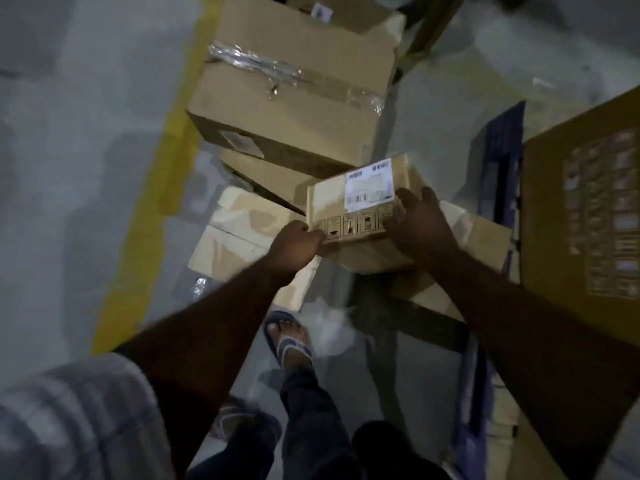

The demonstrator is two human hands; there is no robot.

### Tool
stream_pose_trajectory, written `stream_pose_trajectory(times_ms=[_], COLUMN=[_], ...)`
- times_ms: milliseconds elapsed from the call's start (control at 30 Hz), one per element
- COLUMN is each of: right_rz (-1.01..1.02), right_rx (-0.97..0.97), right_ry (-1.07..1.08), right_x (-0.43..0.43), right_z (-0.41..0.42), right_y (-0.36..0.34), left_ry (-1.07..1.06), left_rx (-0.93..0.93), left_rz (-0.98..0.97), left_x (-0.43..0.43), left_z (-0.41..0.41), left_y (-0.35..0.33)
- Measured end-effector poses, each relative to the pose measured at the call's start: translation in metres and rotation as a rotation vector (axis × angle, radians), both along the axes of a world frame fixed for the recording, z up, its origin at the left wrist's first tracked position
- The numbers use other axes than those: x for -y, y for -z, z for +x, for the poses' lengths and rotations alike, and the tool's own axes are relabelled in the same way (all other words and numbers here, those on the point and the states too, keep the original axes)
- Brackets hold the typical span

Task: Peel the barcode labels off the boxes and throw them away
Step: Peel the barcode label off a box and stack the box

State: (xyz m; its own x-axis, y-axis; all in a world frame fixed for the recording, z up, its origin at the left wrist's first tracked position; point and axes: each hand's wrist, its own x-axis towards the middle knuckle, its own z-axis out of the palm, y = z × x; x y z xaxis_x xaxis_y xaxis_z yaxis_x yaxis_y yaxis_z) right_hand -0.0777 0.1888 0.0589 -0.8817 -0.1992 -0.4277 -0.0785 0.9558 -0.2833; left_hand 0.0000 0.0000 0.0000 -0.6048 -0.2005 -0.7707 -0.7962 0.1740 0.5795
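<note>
Head view: my left hand (pixel 294 247) grips the box (pixel 329 199), right hand (pixel 419 226) spread beside its barcode label (pixel 370 185); yanking could tear it

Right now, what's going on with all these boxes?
A person stands over a small cardboard box, the left hand gripping its near-left corner and the right hand resting on its right end. The white barcode label on top is not yet peeled. A larger taped box sits behind it.

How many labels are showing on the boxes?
3: white label on the held box, greyish label on the taped box's side, small label on the far box. Others may be hidden.
</note>
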Motion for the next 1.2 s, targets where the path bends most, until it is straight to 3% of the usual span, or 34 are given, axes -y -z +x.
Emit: stream_pose_trajectory(times_ms=[167, 267, 367, 567, 667, 767, 867, 933, 1033, 1200], right_rz=[0.01, -0.014, -0.02, -0.159, -0.34, -0.498, -0.568, -0.658, -0.762, -0.816], right_rx=[0.146, 0.095, 0.056, -0.128, -0.07, 0.038, 0.052, 0.079, 0.146, 0.1], right_ry=[0.098, 0.128, 0.123, 0.118, 0.116, -0.032, -0.214, -0.224, -0.242, -0.482], right_x=[-0.008, -0.014, -0.013, 0.003, 0.03, 0.057, 0.079, 0.098, 0.133, 0.18], right_z=[0.001, 0.001, 0.002, 0.05, 0.078, 0.108, 0.137, 0.145, 0.141, 0.148], right_y=[0.059, 0.068, 0.058, -0.028, -0.101, -0.187, -0.254, -0.291, -0.335, -0.375], left_ry=[-0.275, -0.271, -0.258, -0.383, -0.498, -0.756, -0.891, -0.946, -0.967, -0.981], left_rx=[0.033, 0.012, 0.008, 0.257, 0.411, 0.514, 0.51, 0.462, 0.377, 0.285], left_rz=[0.217, 0.37, 0.388, 0.449, 0.53, 0.725, 0.735, 0.701, 0.599, 0.392], left_x=[-0.021, -0.026, -0.026, 0.014, 0.052, 0.091, 0.12, 0.132, 0.137, 0.137], left_z=[-0.011, -0.006, -0.005, 0.052, 0.102, 0.159, 0.209, 0.232, 0.256, 0.295], left_y=[0.081, 0.106, 0.102, -0.005, -0.078, -0.155, -0.228, -0.266, -0.315, -0.371])
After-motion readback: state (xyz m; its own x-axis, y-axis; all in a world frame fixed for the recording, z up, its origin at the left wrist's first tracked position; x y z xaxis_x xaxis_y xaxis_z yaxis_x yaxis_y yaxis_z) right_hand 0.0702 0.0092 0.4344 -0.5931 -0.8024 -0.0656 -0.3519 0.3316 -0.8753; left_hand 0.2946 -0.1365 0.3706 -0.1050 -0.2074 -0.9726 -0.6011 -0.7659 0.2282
